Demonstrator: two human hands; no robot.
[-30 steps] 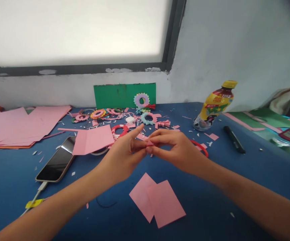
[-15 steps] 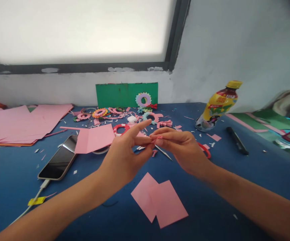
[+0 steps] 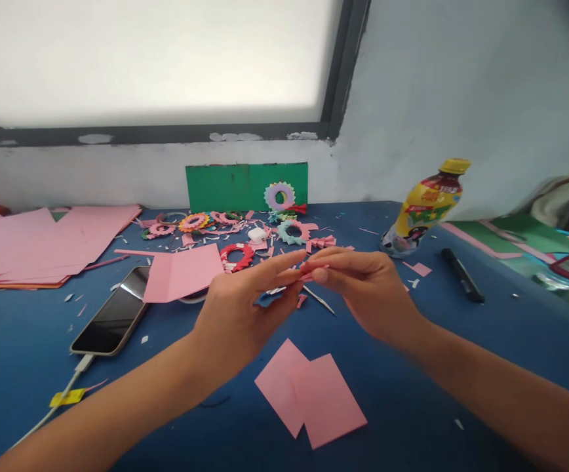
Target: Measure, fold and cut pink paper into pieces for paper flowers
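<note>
Between the fingertips of both hands is a small folded pink paper piece (image 3: 309, 273), mostly hidden by the fingers. My left hand (image 3: 248, 301) is closed on its left side, thumb below and fingers above. My right hand (image 3: 368, 282) pinches it from the right between thumb and fingers. On the table below the hands lie two overlapping pink paper squares (image 3: 331, 400). The blades of a pair of scissors (image 3: 320, 300) show behind and under the hands; the handles are covered. A folded pink sheet (image 3: 186, 272) stands left of my left hand.
A phone (image 3: 110, 318) on a charging cable lies at left, near stacked pink paper (image 3: 43, 242). Paper rings, including a red ring (image 3: 236, 257), and scraps lie at the back before a green board (image 3: 230, 190). At right are a bottle (image 3: 425, 206) and a black marker (image 3: 461, 274).
Both hands have shifted slightly right with the pink paper piece. My left fingers have come down flatter over it. The scissor blades, hidden at first, now show beneath the hands.
</note>
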